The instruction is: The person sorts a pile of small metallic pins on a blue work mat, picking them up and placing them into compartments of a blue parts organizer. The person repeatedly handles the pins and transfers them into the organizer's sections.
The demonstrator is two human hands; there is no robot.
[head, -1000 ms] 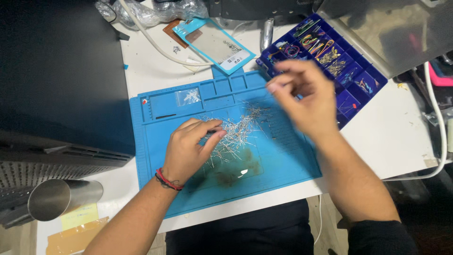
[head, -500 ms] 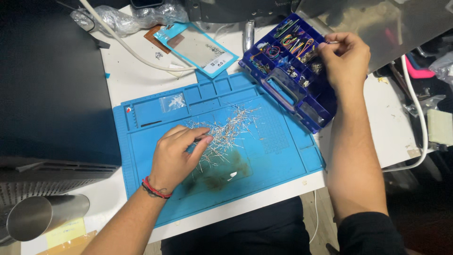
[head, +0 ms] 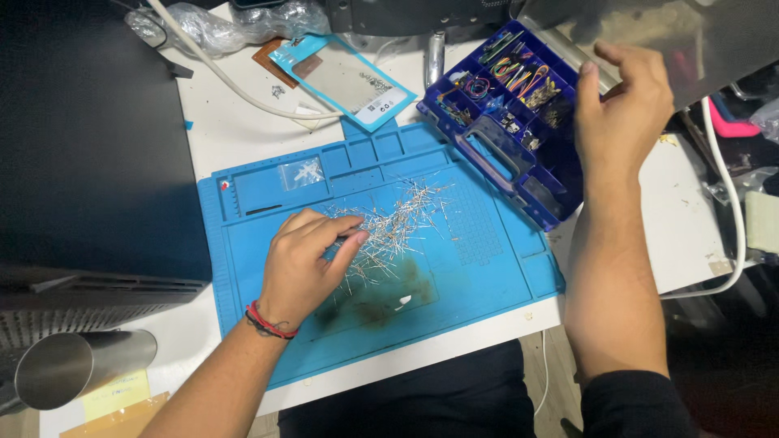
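My left hand lies low on the blue work mat, forearm coming in from the bottom left, red and black cord bands at the wrist. Fingers curl inward, index tip and thumb pinched together at the near edge of the pile of thin wire-leaded parts; grip closed on a few leads, I think, though too small to tell exactly which. The pile sits mid-mat, spread loose, touching my fingertips. A brownish stain just below it on the mat.

My right arm runs up the right side, black sleeve at the elbow. The right hand hovers above the far right corner of the blue compartment box, fingers loosely spread and bent, grip open, holding nothing that I can see. The box holds coloured wires and small parts and sits on the white counter, overlapping the mat's far right edge.

Farther back: a small clear bag in a mat tray, a light-blue packet, a white cable.
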